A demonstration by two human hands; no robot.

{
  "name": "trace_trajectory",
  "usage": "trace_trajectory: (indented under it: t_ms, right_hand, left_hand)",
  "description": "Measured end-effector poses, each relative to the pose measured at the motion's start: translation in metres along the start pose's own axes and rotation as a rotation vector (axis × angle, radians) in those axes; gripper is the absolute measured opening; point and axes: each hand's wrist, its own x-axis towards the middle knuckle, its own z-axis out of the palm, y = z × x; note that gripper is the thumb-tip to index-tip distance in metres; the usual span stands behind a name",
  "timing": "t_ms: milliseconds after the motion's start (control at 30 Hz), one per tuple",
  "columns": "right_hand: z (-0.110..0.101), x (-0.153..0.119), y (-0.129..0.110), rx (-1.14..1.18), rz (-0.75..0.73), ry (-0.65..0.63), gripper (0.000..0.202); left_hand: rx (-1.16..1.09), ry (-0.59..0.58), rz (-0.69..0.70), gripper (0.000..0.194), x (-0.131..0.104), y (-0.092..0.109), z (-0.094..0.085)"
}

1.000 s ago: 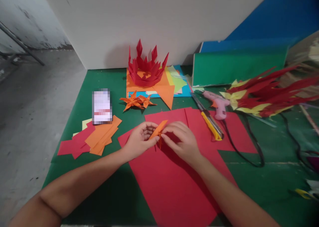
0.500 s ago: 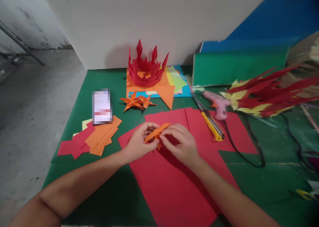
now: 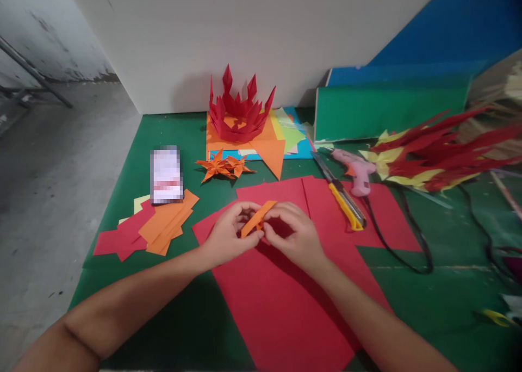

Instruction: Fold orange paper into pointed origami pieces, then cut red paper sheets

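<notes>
Between my two hands is a small folded orange paper piece (image 3: 258, 218), held over a large red paper sheet (image 3: 281, 301). My left hand (image 3: 232, 228) is closed on its left side, thumb below and fingers behind. With thumb and fingertips, my right hand (image 3: 294, 231) pinches its right end. Part of the piece is hidden by the fingers. Beyond my hands lie orange paper flowers (image 3: 218, 167). A pile of orange paper pieces (image 3: 167, 225) and red paper pieces (image 3: 130, 235) lies to the left of my left hand.
A phone (image 3: 166, 173) lies at the left. Behind, a red paper crown (image 3: 240, 122) stands on coloured sheets. To the right are a yellow box cutter (image 3: 345, 206), a pink glue gun (image 3: 359, 173) with black cord, and red-yellow paper flames (image 3: 440, 152). A green board (image 3: 391, 111) leans behind.
The orange piece has turned in my fingers, its strip now tilted more steeply and its pointed lower part less visible. My hands stay in nearly the same place.
</notes>
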Motion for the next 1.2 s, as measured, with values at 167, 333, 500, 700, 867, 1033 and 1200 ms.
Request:
trace_trajectory:
  t_ms: [167, 333, 500, 700, 867, 1033, 1200]
  right_hand:
    - [-0.001, -0.001, 0.002, -0.039, -0.004, 0.021, 0.007]
    - [-0.009, 0.002, 0.004, -0.161, -0.113, -0.033, 0.006]
    - [-0.016, 0.004, 0.008, -0.305, -0.304, -0.077, 0.004]
    - [-0.020, 0.005, 0.011, -0.326, -0.330, -0.121, 0.004]
    - [-0.018, 0.005, 0.012, -0.330, -0.318, -0.197, 0.006]
    - [-0.015, 0.004, 0.014, -0.323, -0.318, -0.249, 0.006]
    - [-0.013, 0.003, 0.015, -0.296, -0.296, -0.290, 0.007]
  left_hand:
    - [-0.041, -0.020, -0.029, 0.036, -0.002, 0.005, 0.000]
    - [0.008, 0.060, -0.052, 0.023, -0.001, 0.007, -0.003]
    - [0.178, 0.102, -0.048, 0.015, 0.001, 0.007, -0.006]
    - [0.459, 0.103, 0.072, 0.013, 0.001, 0.013, -0.007]
    - [0.666, 0.040, 0.108, 0.011, 0.001, 0.015, -0.012]
    - [0.797, -0.045, 0.110, 0.013, 0.003, 0.016, -0.015]
    - [0.872, -0.078, 0.095, 0.016, 0.003, 0.016, -0.013]
